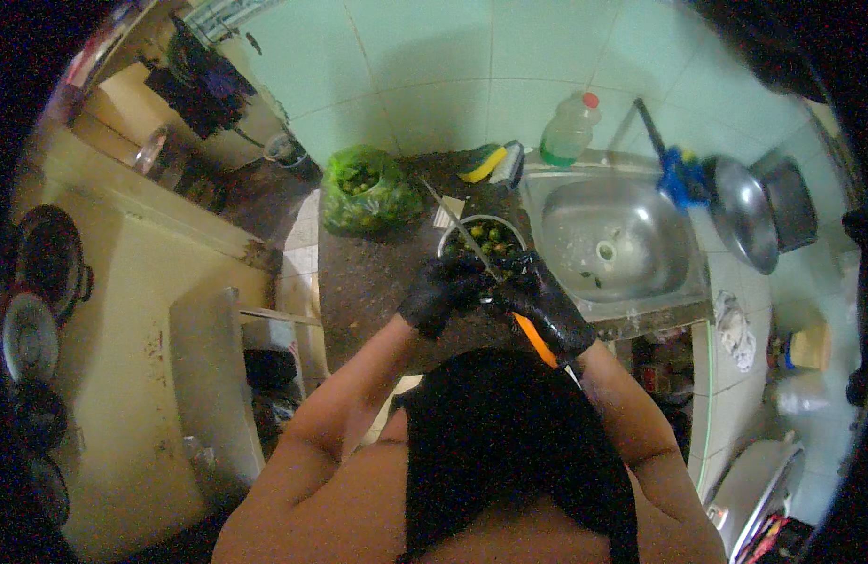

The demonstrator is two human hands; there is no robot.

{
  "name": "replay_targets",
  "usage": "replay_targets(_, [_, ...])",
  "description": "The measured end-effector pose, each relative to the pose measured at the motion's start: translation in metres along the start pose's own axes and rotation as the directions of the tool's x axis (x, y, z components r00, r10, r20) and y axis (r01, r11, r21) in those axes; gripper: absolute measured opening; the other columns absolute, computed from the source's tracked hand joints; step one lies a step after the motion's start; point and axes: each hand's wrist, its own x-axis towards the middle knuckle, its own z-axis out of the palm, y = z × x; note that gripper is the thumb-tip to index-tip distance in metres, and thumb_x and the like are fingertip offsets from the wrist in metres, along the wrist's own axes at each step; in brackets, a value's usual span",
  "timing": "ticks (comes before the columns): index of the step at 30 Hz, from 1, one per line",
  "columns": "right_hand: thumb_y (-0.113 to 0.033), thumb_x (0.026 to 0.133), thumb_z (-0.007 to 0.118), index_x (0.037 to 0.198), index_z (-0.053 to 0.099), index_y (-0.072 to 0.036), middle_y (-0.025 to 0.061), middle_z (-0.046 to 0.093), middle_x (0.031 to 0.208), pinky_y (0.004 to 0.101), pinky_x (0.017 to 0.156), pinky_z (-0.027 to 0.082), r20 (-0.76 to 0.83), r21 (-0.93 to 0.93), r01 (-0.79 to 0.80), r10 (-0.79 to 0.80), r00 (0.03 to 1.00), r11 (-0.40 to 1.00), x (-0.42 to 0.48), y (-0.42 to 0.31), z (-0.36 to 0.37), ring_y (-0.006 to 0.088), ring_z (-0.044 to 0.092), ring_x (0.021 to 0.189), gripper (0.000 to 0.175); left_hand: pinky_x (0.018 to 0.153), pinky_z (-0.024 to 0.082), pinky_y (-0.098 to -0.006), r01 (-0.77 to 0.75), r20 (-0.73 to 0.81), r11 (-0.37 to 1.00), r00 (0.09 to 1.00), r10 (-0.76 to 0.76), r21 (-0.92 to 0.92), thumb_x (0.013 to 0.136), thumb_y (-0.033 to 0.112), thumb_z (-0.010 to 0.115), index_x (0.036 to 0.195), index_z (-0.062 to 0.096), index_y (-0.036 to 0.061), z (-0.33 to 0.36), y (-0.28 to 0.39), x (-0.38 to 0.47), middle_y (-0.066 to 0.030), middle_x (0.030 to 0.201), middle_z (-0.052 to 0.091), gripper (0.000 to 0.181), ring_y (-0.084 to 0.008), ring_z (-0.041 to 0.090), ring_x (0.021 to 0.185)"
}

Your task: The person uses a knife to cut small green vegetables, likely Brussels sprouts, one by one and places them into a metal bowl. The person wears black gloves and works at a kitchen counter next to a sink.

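Observation:
Both of my hands wear black gloves and meet at the near rim of a round bowl that holds small green and brownish fruits. A knife with an orange handle lies in my right hand, its long thin blade slanting up and left across the bowl. My left hand is closed beside the bowl, close to my right; what its fingers hold is hidden. Beyond the bowl, a small pale piece rests on the dark counter. To the left stands a green plastic bag filled with similar fruits.
A steel sink is set in the counter at right. Behind it stand a clear bottle with a red cap and a yellow and green sponge near the tiled wall. Metal basins lean at far right.

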Motion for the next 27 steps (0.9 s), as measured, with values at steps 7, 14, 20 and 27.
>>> replay_targets(7, [-0.013, 0.092, 0.07, 0.153, 0.039, -0.008, 0.0095, 0.062, 0.125, 0.0339, 0.097, 0.05, -0.071, -0.228, 0.039, -0.056, 0.996, 0.973, -0.011, -0.007, -0.028, 0.0191, 0.062, 0.11, 0.069, 0.091, 0.053, -0.0447, -0.215, -0.011, 0.408, 0.875, 0.484, 0.888, 0.092, 0.02, 0.07, 0.128, 0.065, 0.0083, -0.047, -0.005, 0.055, -0.0163, 0.119, 0.068, 0.038, -0.0306, 0.064, 0.106])
replay_targets(14, [-0.018, 0.095, 0.069, 0.146, 0.045, 0.0, 0.0114, 0.055, 0.141, 0.0356, 0.111, 0.04, -0.195, -0.201, -0.056, 0.016, 0.981, 0.978, -0.038, -0.01, -0.047, 0.0217, 0.051, 0.131, 0.06, 0.087, 0.055, -0.0472, 0.401, -0.409, 0.088, 0.871, 0.273, 0.912, 0.093, 0.041, 0.058, 0.115, 0.074, 0.0127, -0.288, 0.05, 0.179, -0.0189, 0.114, 0.072, 0.039, -0.0373, 0.07, 0.101])
replay_targets(20, [-0.016, 0.096, 0.067, 0.142, 0.049, -0.002, 0.0085, 0.06, 0.132, 0.0336, 0.105, 0.045, -0.165, -0.239, 0.0, -0.04, 0.986, 0.971, -0.05, -0.018, -0.041, 0.0194, 0.055, 0.121, 0.052, 0.085, 0.055, -0.0479, 0.169, -0.105, -0.189, 0.945, 0.311, 0.967, 0.09, 0.045, 0.06, 0.113, 0.073, 0.0088, -0.33, 0.015, 0.219, -0.0196, 0.112, 0.072, 0.045, -0.0381, 0.07, 0.101])
replay_targets(27, [-0.015, 0.095, 0.068, 0.146, 0.05, -0.007, 0.0047, 0.062, 0.129, 0.0318, 0.095, 0.049, -0.244, -0.211, -0.027, -0.026, 0.969, 0.977, -0.047, -0.027, -0.032, 0.0156, 0.059, 0.109, 0.054, 0.085, 0.055, -0.0456, 0.149, -0.246, 0.218, 0.805, 0.54, 0.965, 0.089, 0.038, 0.069, 0.112, 0.066, 0.0067, -0.204, 0.085, 0.109, -0.0201, 0.107, 0.073, 0.039, -0.0383, 0.07, 0.099])
